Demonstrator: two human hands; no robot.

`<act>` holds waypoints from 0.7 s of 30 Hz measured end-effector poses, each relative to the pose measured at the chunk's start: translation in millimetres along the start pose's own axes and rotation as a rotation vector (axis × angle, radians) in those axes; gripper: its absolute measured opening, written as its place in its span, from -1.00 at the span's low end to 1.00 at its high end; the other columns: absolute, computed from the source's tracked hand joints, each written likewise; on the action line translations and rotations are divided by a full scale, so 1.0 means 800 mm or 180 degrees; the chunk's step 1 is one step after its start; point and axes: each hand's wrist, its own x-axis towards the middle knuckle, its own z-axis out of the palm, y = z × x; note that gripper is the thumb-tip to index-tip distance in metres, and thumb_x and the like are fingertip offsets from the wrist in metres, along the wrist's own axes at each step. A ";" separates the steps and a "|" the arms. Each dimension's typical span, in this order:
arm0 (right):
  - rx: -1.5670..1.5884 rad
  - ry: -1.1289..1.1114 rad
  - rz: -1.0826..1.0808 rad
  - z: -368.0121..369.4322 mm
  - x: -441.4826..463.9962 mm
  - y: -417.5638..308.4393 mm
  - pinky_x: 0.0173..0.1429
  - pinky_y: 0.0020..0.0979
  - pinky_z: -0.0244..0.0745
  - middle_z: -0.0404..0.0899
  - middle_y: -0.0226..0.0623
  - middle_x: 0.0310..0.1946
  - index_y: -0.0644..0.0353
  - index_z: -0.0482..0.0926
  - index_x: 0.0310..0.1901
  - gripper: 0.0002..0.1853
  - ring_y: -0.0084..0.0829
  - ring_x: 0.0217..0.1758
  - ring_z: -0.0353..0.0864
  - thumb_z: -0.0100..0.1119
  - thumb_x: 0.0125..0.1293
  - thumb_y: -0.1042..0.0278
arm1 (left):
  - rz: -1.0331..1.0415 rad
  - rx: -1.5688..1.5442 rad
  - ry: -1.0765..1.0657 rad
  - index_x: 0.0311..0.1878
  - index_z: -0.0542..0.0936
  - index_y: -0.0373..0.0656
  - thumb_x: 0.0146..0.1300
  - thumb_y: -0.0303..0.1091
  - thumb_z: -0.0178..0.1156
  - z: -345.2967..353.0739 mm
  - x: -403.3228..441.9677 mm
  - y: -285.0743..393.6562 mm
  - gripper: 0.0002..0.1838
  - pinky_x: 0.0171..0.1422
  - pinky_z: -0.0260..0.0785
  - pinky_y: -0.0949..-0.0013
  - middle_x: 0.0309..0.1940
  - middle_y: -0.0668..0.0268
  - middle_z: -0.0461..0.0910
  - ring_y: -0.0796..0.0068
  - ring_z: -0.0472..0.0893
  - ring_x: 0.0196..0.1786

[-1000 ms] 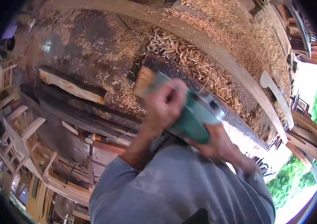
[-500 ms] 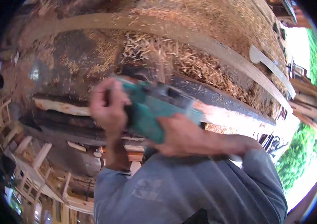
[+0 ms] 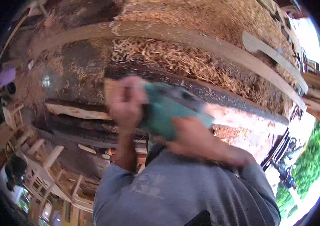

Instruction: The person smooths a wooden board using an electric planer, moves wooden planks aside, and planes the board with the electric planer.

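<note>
Since half a second ago, the green power planer has been shifted a little to the right along the timber, and the timber's tan end is now left exposed beyond the left hand. By both hands the tool is held: the left is curled closed at its front end, blurred, so that the exact part gripped cannot be told, while the right hand is wrapped over the rear of the green body. On the timber the planer is seated, and to its right a bright, pale surface is shown, bordered by a dark, speckled strip. Along the far side, wood shavings are heaped, and past them a long curved board is laid. Near that board's right part, a shaped board with a rounded end can be seen. To the left, nearer the body, a pale wooden slab with a dark edge is placed. Slatted wooden frames are crowded at the lower left. By the grey shirt the lower middle is filled, and at the far right green foliage is lit brightly.
</note>
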 end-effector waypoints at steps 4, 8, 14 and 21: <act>0.0691 0.0364 0.0440 -0.018 -0.086 0.094 -0.07 -0.15 0.62 0.72 0.03 -0.32 0.32 0.67 -0.12 -0.56 -0.05 -0.23 0.76 0.48 0.17 0.08 | 0.0285 0.0277 -0.0919 -0.04 0.67 -0.20 0.32 -0.46 0.33 0.114 -0.063 -0.018 -0.83 -0.06 0.55 0.47 -0.24 0.34 0.71 0.60 0.66 -0.21; 0.0557 0.0372 0.0284 -0.030 -0.076 0.083 -0.16 -0.14 0.61 0.71 0.01 -0.39 0.33 0.66 -0.14 -0.55 -0.04 -0.28 0.76 0.49 0.15 0.08 | 0.0092 0.0126 -0.0743 -0.03 0.68 -0.20 0.31 -0.47 0.33 0.108 -0.051 -0.011 -0.82 -0.24 0.51 0.51 -0.30 0.40 0.68 0.69 0.61 -0.34; 0.0531 0.0548 -0.0464 -0.015 0.041 -0.025 -0.11 -0.09 0.62 0.69 0.11 -0.39 0.32 0.67 -0.15 -0.49 0.07 -0.27 0.73 0.42 0.17 -0.05 | 0.0075 0.0036 -0.0240 -0.07 0.67 -0.16 0.34 -0.46 0.30 -0.015 0.065 0.011 -0.87 -0.44 0.41 0.53 -0.45 0.47 0.61 0.74 0.51 -0.51; -0.0112 0.0487 -0.1691 -0.012 0.216 -0.191 -0.15 -0.02 0.66 0.66 0.15 -0.46 0.40 0.68 -0.37 -0.43 0.12 -0.35 0.71 0.25 0.20 -0.14 | 0.0541 0.0803 0.0420 -0.01 0.62 -0.30 0.41 -0.41 0.24 -0.182 0.217 0.055 -0.81 -0.41 0.31 0.52 -0.55 0.42 0.53 0.66 0.48 -0.53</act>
